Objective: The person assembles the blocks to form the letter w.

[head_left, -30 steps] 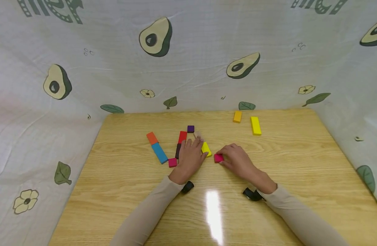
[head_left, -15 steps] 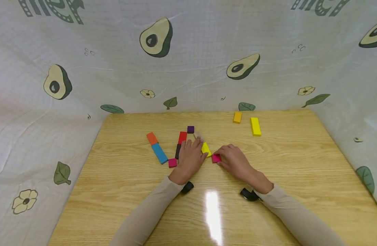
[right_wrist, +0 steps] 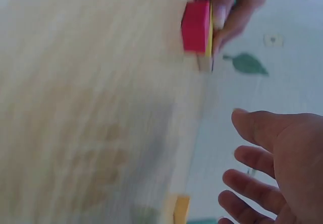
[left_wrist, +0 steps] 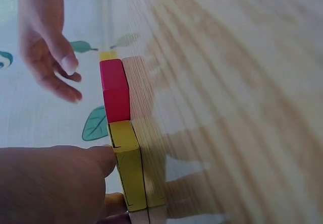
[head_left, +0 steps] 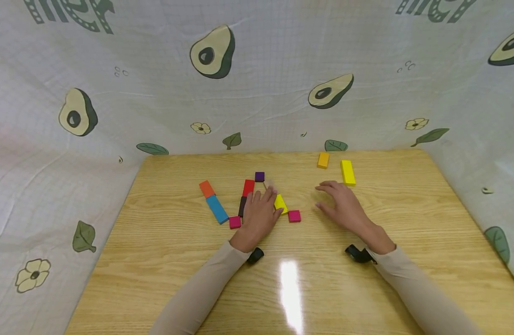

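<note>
My left hand (head_left: 259,216) rests low over a group of coloured wooden blocks. Its thumb and fingertips touch a yellow block (head_left: 280,204), seen up close in the left wrist view. Against the lower end of that block lies a magenta block (head_left: 294,216), untouched by either hand. My right hand (head_left: 342,207) is held apart to the right, fingers spread and nothing in them. Left of my left hand are a red block (head_left: 248,187), a black block (head_left: 242,206) partly hidden by the fingers, and a second magenta block (head_left: 235,222). A pale piece beside the left fingertips is mostly covered.
An orange-red block (head_left: 207,189) and a blue block (head_left: 217,209) form a slanting line at left. A dark purple block (head_left: 260,177) sits behind the red one. Farther back on the wooden table (head_left: 190,270) lie an orange block (head_left: 323,160) and a long yellow block (head_left: 348,172).
My right hand slid the magenta block left to the yellow block's end, let go of it and moved away right and back. The left hand has stayed in place.
</note>
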`<state>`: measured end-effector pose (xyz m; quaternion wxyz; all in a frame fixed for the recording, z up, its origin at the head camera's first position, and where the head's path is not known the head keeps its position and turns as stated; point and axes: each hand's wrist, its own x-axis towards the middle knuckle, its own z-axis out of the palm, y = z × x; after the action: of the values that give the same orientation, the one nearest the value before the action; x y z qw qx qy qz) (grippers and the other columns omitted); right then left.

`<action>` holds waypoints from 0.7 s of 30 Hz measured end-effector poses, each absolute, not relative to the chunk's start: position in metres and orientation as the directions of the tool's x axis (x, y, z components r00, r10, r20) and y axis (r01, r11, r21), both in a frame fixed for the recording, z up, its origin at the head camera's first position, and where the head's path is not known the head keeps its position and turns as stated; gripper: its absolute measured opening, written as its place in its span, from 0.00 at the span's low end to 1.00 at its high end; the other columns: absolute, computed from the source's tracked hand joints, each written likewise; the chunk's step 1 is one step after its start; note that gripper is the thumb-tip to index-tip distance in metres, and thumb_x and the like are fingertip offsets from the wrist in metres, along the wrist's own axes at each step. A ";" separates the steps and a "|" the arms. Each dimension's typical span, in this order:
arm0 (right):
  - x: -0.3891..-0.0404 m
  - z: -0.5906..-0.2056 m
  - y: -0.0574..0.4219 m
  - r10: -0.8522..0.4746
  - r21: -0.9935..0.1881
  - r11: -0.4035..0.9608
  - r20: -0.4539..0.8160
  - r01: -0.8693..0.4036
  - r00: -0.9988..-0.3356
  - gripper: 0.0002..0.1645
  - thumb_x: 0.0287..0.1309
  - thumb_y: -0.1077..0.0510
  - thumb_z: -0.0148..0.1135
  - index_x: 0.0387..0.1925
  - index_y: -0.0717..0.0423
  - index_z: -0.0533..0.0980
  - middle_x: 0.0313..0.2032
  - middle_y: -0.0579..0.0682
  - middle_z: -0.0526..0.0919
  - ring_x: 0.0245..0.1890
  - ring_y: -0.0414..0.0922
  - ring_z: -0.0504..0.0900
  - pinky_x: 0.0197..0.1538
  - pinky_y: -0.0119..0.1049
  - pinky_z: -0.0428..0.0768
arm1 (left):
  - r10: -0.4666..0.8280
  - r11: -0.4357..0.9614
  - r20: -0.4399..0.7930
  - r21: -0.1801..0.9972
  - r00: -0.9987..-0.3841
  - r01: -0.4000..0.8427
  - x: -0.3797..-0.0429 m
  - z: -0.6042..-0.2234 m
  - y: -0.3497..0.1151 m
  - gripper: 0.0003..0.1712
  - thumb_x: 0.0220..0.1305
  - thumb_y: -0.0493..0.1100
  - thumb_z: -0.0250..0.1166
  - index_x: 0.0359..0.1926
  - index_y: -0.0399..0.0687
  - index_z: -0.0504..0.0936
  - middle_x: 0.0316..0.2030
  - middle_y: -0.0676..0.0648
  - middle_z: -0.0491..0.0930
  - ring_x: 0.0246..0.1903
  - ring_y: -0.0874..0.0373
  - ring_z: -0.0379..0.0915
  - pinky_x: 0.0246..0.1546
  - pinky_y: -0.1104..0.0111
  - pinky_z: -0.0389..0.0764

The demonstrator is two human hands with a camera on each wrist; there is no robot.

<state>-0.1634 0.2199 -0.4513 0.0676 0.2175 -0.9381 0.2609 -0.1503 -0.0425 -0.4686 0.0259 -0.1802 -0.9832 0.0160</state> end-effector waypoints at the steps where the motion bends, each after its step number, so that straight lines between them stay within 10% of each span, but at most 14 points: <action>1: -0.168 -0.451 0.227 -0.360 -0.461 0.776 0.237 -0.431 -0.902 0.26 0.64 0.62 0.74 0.61 0.70 0.80 0.63 0.69 0.79 0.63 0.69 0.75 0.66 0.68 0.71 | 0.355 0.935 0.048 -0.038 -0.934 0.354 -0.150 -0.468 -0.043 0.35 0.80 0.63 0.56 0.78 0.53 0.72 0.76 0.50 0.70 0.65 0.46 0.71 0.70 0.51 0.67; 21: -0.229 -0.456 0.315 -0.338 -0.355 0.877 0.019 -0.323 -0.941 0.49 0.64 0.56 0.73 0.76 0.76 0.61 0.77 0.78 0.55 0.72 0.79 0.57 0.68 0.79 0.59 | 0.356 0.934 0.056 -0.045 -0.933 0.354 -0.148 -0.469 -0.043 0.35 0.80 0.63 0.56 0.78 0.52 0.72 0.76 0.50 0.70 0.63 0.47 0.74 0.70 0.53 0.68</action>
<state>-0.2288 0.3154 -0.4563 -0.0216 0.1705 -0.9686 0.1795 -0.1484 -0.0426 -0.4686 0.0317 -0.1806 -0.9829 0.0172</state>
